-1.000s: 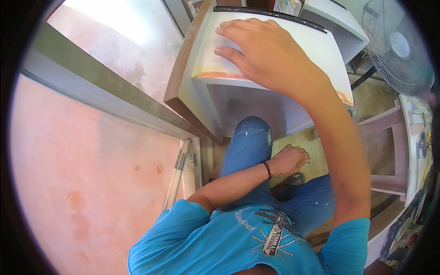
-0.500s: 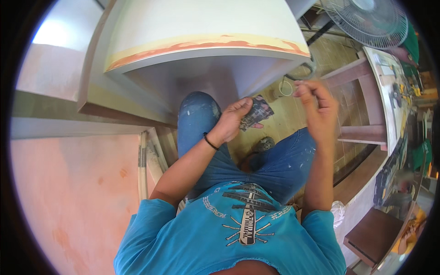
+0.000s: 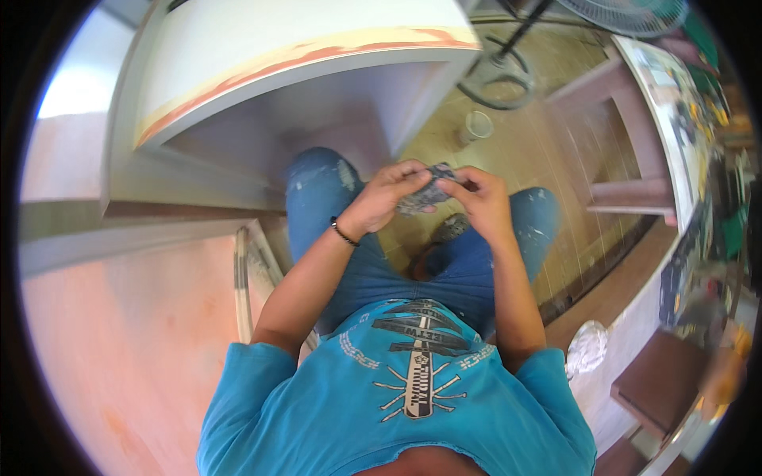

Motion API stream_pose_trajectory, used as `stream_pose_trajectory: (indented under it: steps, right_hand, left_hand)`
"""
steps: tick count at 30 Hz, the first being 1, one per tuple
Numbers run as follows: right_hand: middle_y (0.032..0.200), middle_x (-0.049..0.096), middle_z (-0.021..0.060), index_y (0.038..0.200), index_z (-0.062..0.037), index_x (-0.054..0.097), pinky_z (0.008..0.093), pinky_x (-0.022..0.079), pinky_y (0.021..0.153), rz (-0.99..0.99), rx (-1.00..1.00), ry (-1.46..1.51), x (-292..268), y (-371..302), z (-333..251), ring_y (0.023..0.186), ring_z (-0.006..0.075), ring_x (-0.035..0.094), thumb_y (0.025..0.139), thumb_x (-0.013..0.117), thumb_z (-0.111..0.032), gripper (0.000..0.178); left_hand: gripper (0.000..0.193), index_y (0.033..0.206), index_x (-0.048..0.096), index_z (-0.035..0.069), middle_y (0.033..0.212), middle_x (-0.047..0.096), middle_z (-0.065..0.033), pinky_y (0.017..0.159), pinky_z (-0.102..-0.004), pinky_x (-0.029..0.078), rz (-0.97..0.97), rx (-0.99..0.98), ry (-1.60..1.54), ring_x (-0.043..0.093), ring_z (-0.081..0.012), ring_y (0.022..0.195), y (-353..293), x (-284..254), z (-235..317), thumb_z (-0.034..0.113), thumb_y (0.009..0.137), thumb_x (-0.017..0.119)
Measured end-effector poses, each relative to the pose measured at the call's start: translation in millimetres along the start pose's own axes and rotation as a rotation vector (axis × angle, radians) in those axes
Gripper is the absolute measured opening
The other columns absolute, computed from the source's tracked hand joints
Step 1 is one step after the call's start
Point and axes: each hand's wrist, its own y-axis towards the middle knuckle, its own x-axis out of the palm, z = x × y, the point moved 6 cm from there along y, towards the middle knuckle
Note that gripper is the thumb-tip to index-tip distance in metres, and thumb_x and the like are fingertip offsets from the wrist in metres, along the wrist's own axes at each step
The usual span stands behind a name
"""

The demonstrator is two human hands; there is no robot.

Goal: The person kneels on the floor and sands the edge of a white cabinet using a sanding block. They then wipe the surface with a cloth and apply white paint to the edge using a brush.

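Currently, right of the white cabinet (image 3: 294,24), the left hand (image 3: 384,194) is gripping a dark patterned piece (image 3: 424,197); the right hand (image 3: 482,200) is pinching its right edge. Two-handed adjusting is seemingly occurring, probably calling next for a coordinated grip.

A fan (image 3: 635,14) stands on the tan floor (image 3: 528,159) near a white-topped table (image 3: 643,151). Bright light (image 3: 75,91) shines at the upper left.
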Motion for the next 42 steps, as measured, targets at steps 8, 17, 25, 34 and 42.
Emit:
stream_pose_trajectory:
  steps: [8, 17, 25, 34, 42]
  right_hand:
    - [0.099, 0.076, 0.0024, 0.119, 0.0069, 0.076, 0.0239, 0.053, 0.083, 0.027, 0.028, -0.099, -30, -8, 16, 0.091, 0.0083, 0.066, 0.104, 0.071, -0.013, 0.025]
    - [0.1, 0.081, 0.0171, 0.126, -0.0045, 0.074, 0.0352, 0.06, 0.084, 0.184, -0.054, -0.441, -52, 6, 38, 0.093, 0.0251, 0.08, 0.107, 0.06, -0.01, 0.024]
    - [0.136, 0.07, 0.0218, 0.143, -0.009, 0.065, 0.0437, 0.053, 0.104, 0.462, -0.286, -0.634, -90, -32, -12, 0.125, 0.038, 0.068, 0.102, 0.068, -0.012, 0.041]
    - [0.132, 0.069, 0.0214, 0.135, -0.007, 0.066, 0.049, 0.048, 0.108, 1.195, 0.299, -1.165, -315, -282, 15, 0.126, 0.0409, 0.062, 0.094, 0.078, -0.031, 0.049]
    - [0.164, 0.039, 0.0253, 0.166, -0.0059, 0.028, 0.0621, 0.043, 0.114, 1.108, 1.384, -0.903, -295, -426, 114, 0.145, 0.0498, 0.045, 0.085, 0.076, -0.063, 0.11]
  left_hand:
    - [0.032, 0.115, 0.074, -0.001, 0.097, 0.074, -0.0026, 0.084, -0.0295, 0.053, 0.081, 0.113, 0.456, 0.063, -0.0086, 0.091, 11, -4, -14, 0.029, 0.105, 0.072]
    - [0.036, 0.125, 0.07, 0.004, 0.118, 0.073, -0.023, 0.092, -0.0517, 0.055, 0.274, -0.096, 1.267, 0.071, -0.0452, 0.102, 4, -26, -36, 0.032, 0.103, 0.064]
    - [0.094, 0.162, 0.035, -0.005, 0.135, 0.067, -0.0311, 0.106, -0.0487, 0.052, 0.399, -0.076, 1.313, 0.067, -0.0475, 0.121, 17, -29, -42, 0.063, 0.101, 0.061]
    - [0.073, 0.16, 0.042, 0.003, 0.113, 0.076, -0.0255, 0.093, -0.0518, 0.054, 0.121, -0.108, 1.453, 0.071, -0.046, 0.105, 2, -11, -39, 0.046, 0.104, 0.064]
    - [0.073, 0.163, 0.039, 0.006, 0.117, 0.075, -0.0254, 0.094, -0.0503, 0.054, 0.039, -0.18, 1.533, 0.072, -0.0445, 0.105, 6, 17, -24, 0.043, 0.105, 0.063]
